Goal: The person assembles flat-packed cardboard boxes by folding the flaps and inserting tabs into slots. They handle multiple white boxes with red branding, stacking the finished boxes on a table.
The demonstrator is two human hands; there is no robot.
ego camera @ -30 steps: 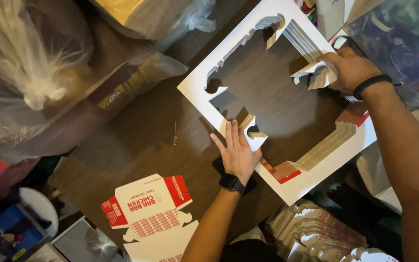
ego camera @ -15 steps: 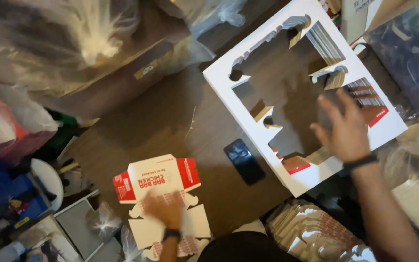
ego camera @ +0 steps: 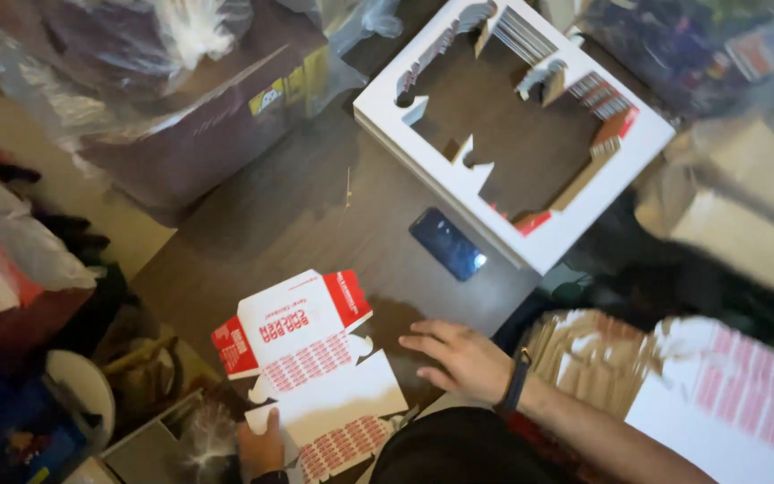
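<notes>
While the left hand [ego camera: 260, 448] pinned the flat red-and-white carton blank [ego camera: 315, 372] by its near edge, seemingly steadying it, the right hand [ego camera: 459, 358] lay open and empty just beside it.

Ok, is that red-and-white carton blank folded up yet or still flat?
Flat: the carton blank lies spread on the table, flaps out, left hand on its near edge.

Left hand [ego camera: 262, 453] cut off at bottom edge (grip unclear); stacked sheets [ego camera: 745, 403] at right blurred, run off frame.
</notes>
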